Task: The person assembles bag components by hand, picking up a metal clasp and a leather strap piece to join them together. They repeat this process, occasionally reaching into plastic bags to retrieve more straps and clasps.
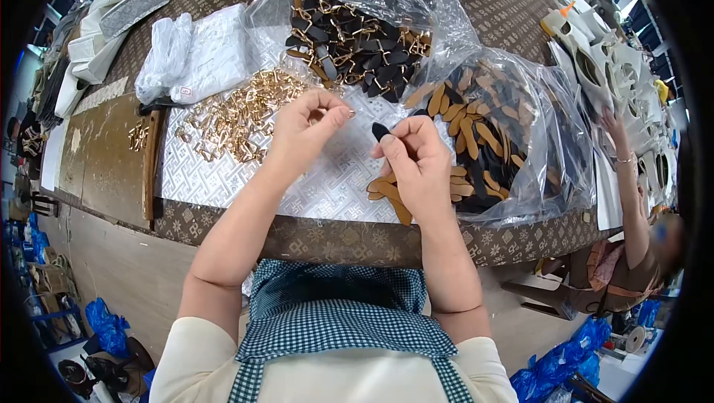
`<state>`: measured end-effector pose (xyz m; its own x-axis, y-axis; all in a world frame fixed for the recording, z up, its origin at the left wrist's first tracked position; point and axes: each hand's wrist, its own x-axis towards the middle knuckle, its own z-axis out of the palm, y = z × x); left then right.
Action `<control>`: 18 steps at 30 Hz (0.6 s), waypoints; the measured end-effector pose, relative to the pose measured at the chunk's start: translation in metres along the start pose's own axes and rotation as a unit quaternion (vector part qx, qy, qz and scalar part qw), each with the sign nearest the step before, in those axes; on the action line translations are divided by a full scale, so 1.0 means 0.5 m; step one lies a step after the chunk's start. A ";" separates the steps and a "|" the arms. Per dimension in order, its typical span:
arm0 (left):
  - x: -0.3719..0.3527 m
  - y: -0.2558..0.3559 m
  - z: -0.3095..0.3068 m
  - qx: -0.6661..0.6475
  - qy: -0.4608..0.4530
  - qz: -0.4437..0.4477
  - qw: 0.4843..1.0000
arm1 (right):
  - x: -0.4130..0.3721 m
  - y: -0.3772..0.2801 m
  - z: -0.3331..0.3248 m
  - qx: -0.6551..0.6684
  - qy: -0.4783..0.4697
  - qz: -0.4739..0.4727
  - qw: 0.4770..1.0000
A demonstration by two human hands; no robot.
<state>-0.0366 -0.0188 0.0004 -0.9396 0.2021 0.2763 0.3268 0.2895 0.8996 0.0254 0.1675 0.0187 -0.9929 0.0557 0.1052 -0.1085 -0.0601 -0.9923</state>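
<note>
My left hand [312, 122] is closed in a pinch over the table, with a small gold metal fitting [352, 114] just showing at the fingertips. Between the thumb and fingers of my right hand [418, 165] is a black leather tab [380, 131], its rounded end pointing up and left. Left of my hands lies a heap of gold metal fittings [242, 113]. Tan and black leather tabs [476, 131] spill from a clear bag on the right, some lying below my right hand. Behind my hands, an opened clear bag holds black tabs joined with gold fittings [357, 42].
A wooden board [104, 158] with a few fittings on it lies left. White plastic packets [212, 50] sit behind the gold heap. White bags [625, 76] line the right side, where another person's arm [631, 195] reaches in. The table's front edge [342, 243] is before me.
</note>
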 end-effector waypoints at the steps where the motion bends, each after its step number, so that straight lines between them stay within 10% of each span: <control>1: -0.004 0.010 0.003 -0.089 -0.009 -0.044 0.995 | 0.000 -0.003 0.000 -0.008 -0.015 0.027 1.000; 13: -0.035 0.046 0.038 -0.279 -0.045 -0.017 0.959 | 0.002 -0.005 0.001 0.031 0.011 0.070 0.997; 18: -0.024 0.035 0.025 -0.385 -0.100 -0.134 0.908 | -0.005 -0.008 0.004 0.008 -0.018 0.039 0.999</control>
<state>-0.0185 -0.0045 0.0085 -0.9127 0.4084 0.0142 -0.1518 -0.3710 0.9162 0.0281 0.1658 0.0228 -0.9995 0.0137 0.0295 -0.0305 -0.0782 -0.9965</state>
